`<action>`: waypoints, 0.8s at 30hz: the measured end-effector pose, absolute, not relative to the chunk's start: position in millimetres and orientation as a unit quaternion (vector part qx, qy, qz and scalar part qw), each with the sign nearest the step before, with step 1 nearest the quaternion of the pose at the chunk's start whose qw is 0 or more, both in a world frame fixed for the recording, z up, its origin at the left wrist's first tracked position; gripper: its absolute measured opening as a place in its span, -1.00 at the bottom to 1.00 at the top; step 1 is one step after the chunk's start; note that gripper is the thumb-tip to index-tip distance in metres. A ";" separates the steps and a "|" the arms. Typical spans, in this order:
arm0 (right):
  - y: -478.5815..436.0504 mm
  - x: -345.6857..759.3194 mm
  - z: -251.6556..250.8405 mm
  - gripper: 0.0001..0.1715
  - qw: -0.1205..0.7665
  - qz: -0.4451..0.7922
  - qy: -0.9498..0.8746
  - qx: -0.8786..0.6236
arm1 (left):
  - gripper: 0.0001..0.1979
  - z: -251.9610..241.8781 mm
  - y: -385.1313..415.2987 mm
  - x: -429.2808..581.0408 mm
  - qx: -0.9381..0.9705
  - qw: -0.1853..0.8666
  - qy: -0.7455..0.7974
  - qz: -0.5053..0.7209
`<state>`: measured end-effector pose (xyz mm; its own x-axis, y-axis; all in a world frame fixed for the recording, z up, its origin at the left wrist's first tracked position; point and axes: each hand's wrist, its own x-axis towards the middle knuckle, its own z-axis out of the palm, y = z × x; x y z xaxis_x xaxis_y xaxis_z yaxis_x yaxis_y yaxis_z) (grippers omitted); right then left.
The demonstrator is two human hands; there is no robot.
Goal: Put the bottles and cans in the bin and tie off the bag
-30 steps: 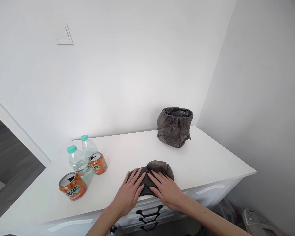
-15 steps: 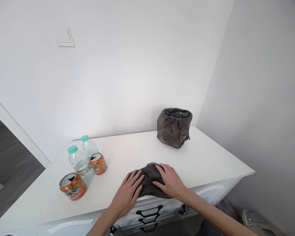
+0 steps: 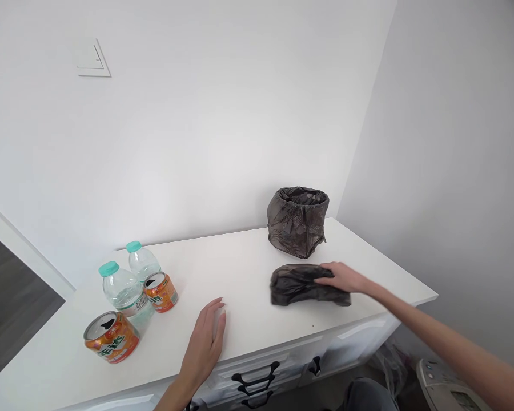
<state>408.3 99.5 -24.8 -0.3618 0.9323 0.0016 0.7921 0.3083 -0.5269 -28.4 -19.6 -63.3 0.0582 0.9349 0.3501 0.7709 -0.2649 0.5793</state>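
Observation:
A flattened, folded black plastic bag (image 3: 297, 287) is in my right hand (image 3: 340, 278), pinched at its right part between thumb and fingers. The bag is slightly blurred and lies over the white countertop (image 3: 244, 285), in front of the upright bag; I cannot tell whether it touches the surface. My left hand (image 3: 204, 342) is by the front edge, side-on, with loosely bent fingers, thumb apart and nothing in it. Nearest to it on the left is an orange drink can (image 3: 161, 292). A second, upright black plastic bag (image 3: 297, 222) stands with its mouth wide and its rim folded over.
Two clear bottles with teal caps, the front one (image 3: 122, 288) and the back one (image 3: 142, 260), stand at the left. Another opened orange can (image 3: 113, 338) is before them. Drawers with black handles (image 3: 256, 374) lie below. At lower right is a pale appliance (image 3: 443, 388).
My right hand has moved the folded bag right and away from the front edge. My left hand has come off the bag and moved left. The view has shifted slightly.

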 end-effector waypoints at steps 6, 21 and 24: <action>131.1 503.4 -16.9 -0.23 0.075 0.080 -0.767 -0.632 | -0.70 -63.8 -17.9 -24.3 0.731 0.094 0.590 0.329; 110.5 404.5 -116.1 -0.05 0.081 0.013 -0.643 -0.762 | -0.74 -65.0 -18.7 -22.4 0.754 0.054 0.572 0.318; 108.8 408.1 -119.2 -0.07 0.096 0.010 -0.650 -0.754 | -0.75 -64.9 -18.6 -21.9 0.754 0.057 0.572 0.318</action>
